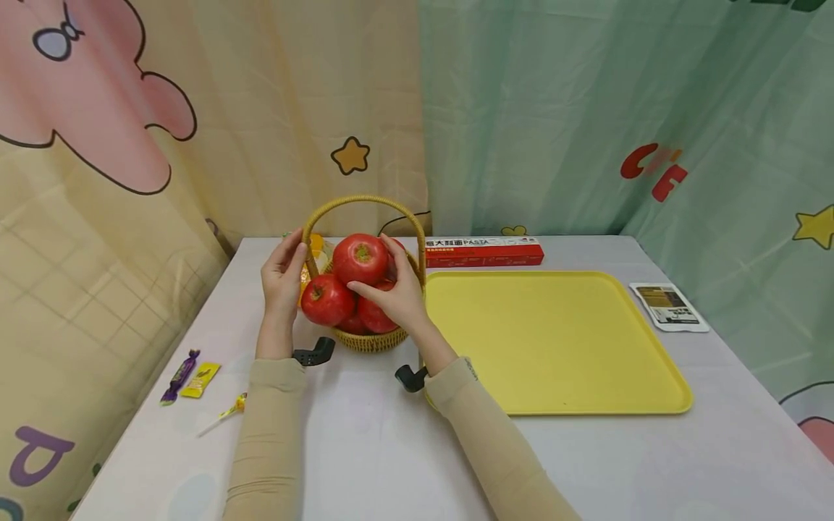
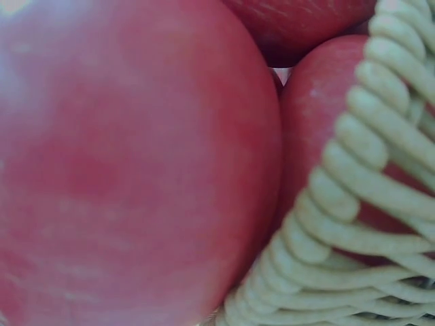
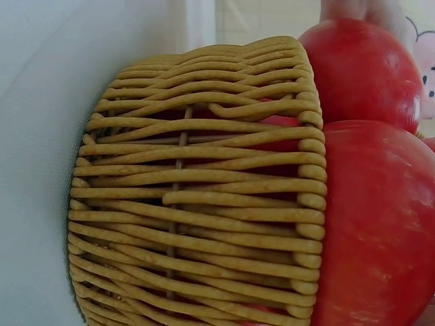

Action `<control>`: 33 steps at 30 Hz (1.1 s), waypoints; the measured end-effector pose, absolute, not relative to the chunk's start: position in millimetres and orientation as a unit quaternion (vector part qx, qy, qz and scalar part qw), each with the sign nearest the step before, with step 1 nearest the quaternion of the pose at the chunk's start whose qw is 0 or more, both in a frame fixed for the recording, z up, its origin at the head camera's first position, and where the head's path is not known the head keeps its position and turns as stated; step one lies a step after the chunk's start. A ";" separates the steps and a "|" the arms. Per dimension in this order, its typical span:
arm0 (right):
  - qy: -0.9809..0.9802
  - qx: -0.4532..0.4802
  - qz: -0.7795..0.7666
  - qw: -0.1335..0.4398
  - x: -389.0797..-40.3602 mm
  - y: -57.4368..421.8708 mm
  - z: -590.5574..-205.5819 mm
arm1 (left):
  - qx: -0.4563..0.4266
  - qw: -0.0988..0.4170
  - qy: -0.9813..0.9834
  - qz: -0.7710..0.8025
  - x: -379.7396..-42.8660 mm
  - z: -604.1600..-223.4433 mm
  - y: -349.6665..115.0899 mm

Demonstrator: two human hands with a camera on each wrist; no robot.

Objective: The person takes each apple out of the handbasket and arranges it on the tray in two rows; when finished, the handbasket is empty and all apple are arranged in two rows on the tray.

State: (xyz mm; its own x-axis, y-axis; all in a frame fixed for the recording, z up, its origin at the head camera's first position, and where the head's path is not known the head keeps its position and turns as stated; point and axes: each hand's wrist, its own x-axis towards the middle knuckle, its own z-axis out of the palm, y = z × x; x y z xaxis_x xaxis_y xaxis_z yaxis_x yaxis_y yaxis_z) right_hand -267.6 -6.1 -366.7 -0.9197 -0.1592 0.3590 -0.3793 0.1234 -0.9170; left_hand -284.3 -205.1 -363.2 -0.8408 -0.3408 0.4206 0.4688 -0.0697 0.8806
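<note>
Beige cloth sleeves lie nearest, with white tablecloth running between them. Basket: round, coarse woven strands, arched handle. Red apples, smooth and rounded, bulge over its rim. Yellow tray, flat with raised edge, sits just beside it. Right hand: thumb and fingers clamped on top apple, uppermost in the pile. Left hand: at the handle; cannot tell whether gripping.

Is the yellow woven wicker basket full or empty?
Full: round red fruits heap above the rim of the basket, and red shows through its weave in the right wrist view.
</note>
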 end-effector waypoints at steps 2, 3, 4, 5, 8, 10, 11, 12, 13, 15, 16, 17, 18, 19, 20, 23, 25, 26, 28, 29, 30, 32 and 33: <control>-0.746 0.182 0.635 0.088 -268.0 -6.1 -367.2 | -0.047 0.278 -0.626 -0.727 -284.2 -363.7 -205.1; -0.745 0.183 0.635 0.088 -268.2 -6.1 -367.4 | -0.046 0.277 -0.629 -0.725 -284.0 -363.9 -205.0; -0.746 0.183 0.634 0.089 -268.5 -6.1 -367.5 | -0.045 0.277 -0.630 -0.724 -284.0 -364.1 -205.0; -0.746 0.184 0.633 0.090 -268.8 -6.1 -367.7 | -0.045 0.278 -0.632 -0.722 -284.0 -364.3 -205.1; -0.746 0.190 0.631 0.095 -269.0 -6.1 -368.1 | -0.044 0.278 -0.636 -0.719 -283.7 -364.4 -205.1; -0.744 0.193 0.632 0.100 -268.6 -6.1 -368.4 | -0.045 0.278 -0.636 -0.718 -283.4 -364.3 -204.9; -0.743 0.194 0.633 0.102 -268.4 -6.1 -368.8 | -0.046 0.278 -0.636 -0.718 -283.1 -364.3 -205.0; -0.740 0.196 0.635 0.105 -268.4 -6.3 -369.5 | -0.047 0.278 -0.635 -0.719 -282.8 -364.3 -204.9; -0.737 0.197 0.638 0.108 -268.2 -6.4 -370.2 | -0.048 0.278 -0.636 -0.718 -282.5 -364.2 -204.9; -0.729 0.202 0.643 0.117 -268.3 -6.5 -372.3 | -0.053 0.279 -0.635 -0.718 -282.5 -364.4 -204.7; -0.726 0.203 0.646 0.122 -268.2 -6.6 -373.3 | -0.057 0.279 -0.633 -0.720 -282.7 -364.5 -204.7; -0.722 0.204 0.648 0.127 -268.6 -6.8 -374.5 | -0.059 0.279 -0.633 -0.720 -282.8 -364.6 -204.6; -0.719 0.206 0.651 0.131 -268.8 -7.0 -375.3 | -0.061 0.279 -0.633 -0.720 -283.0 -364.7 -204.6; -0.716 0.206 0.653 0.135 -268.9 -7.2 -375.9 | -0.063 0.279 -0.633 -0.720 -283.2 -364.8 -204.6; -0.714 0.207 0.654 0.138 -268.9 -7.4 -376.2 | -0.065 0.279 -0.632 -0.720 -283.4 -365.0 -204.7; -0.710 0.206 0.657 0.147 -269.0 -7.9 -376.6 | -0.064 0.279 -0.633 -0.720 -283.4 -365.3 -204.7; -0.706 0.206 0.660 0.152 -268.8 -8.0 -376.6 | -0.063 0.278 -0.635 -0.718 -283.3 -365.4 -204.7; -0.703 0.206 0.662 0.154 -268.6 -7.9 -376.6 | -0.063 0.278 -0.636 -0.718 -283.1 -365.5 -204.6; -0.697 0.204 0.668 0.160 -268.5 -7.7 -377.4 | -0.064 0.278 -0.636 -0.717 -282.9 -365.6 -204.5; -0.694 0.203 0.672 0.163 -268.4 -7.5 -377.8 | -0.063 0.278 -0.636 -0.717 -282.7 -365.7 -204.5; -0.689 0.203 0.675 0.165 -268.3 -7.1 -378.1 | -0.065 0.279 -0.635 -0.718 -282.8 -365.9 -204.6; -0.684 0.203 0.679 0.170 -267.4 -5.7 -378.5 | -0.063 0.279 -0.632 -0.720 -282.5 -365.9 -204.7; -0.682 0.204 0.681 0.173 -267.0 -4.7 -378.6 | -0.062 0.279 -0.631 -0.721 -282.3 -365.9 -204.9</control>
